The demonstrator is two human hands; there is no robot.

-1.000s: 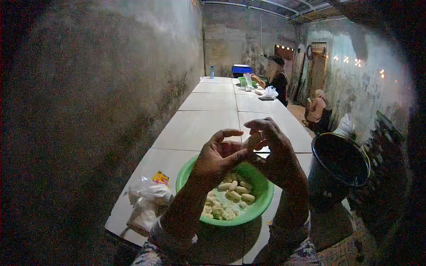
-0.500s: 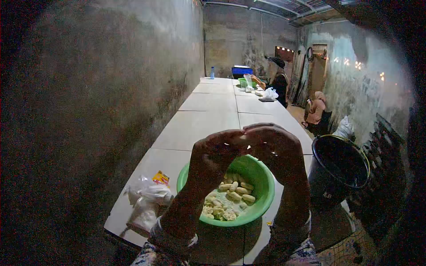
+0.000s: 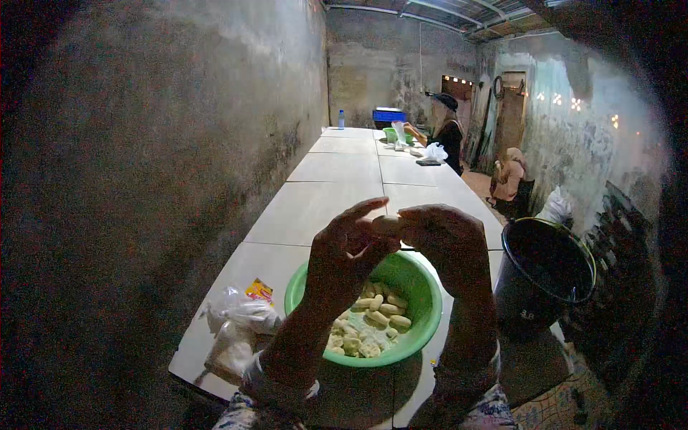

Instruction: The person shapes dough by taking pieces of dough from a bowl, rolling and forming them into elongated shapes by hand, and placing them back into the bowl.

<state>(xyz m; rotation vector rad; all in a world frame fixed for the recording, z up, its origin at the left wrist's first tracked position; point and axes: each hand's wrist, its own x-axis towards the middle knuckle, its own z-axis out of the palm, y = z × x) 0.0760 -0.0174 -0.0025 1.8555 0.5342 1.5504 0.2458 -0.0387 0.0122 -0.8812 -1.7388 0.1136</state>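
Above the far rim of a green basin point(image 3: 431, 315), a small pale dough piece point(image 3: 387, 226) sits between my two hands. My left hand point(image 3: 351, 240) has its thumb and fingers around the piece's left side, the index finger raised over it. My right hand point(image 3: 444, 236) pinches the piece from the right, its fingers bent together. Inside the basin, several smooth oval dough pieces point(image 3: 390, 309) lie toward the right and back. Rougher dough lumps point(image 3: 351, 344) and white powder are at the front left.
Clear plastic bags point(image 3: 240, 322) and a yellow-red packet point(image 3: 259, 290) lie left of the basin on the white table point(image 3: 287, 215). A black bucket point(image 3: 548, 261) stands at the right. One person point(image 3: 450, 136) works at the table's far end; another point(image 3: 510, 175) sits beyond its right side.
My hands were cupped together half a second ago; now they have parted slightly, the left index finger has lifted, and the dough piece between them shows.
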